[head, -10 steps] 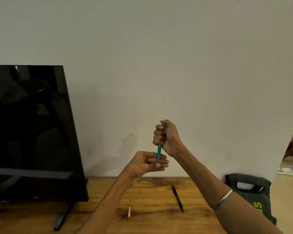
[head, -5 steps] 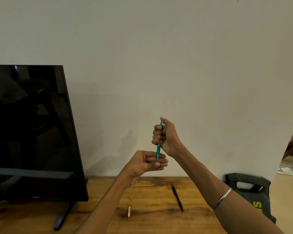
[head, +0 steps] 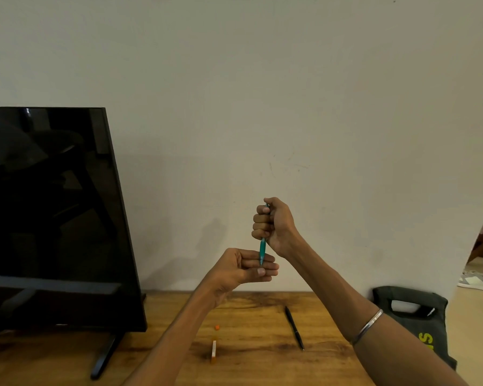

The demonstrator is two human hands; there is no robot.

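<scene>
the right hand [head: 273, 225] grips a slim teal plastic pen [head: 262, 250] upright in a closed fist. the left hand [head: 241, 270], fingers loosely curled, holds nothing; the pen's lower tip rests against its fingers [head: 268, 265].

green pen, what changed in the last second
Barely anything: the thumb of the right hand shifted slightly at the top of the green pen. That hand still grips it upright, tip at the left hand. The black pen on the table is unmoved.
</scene>
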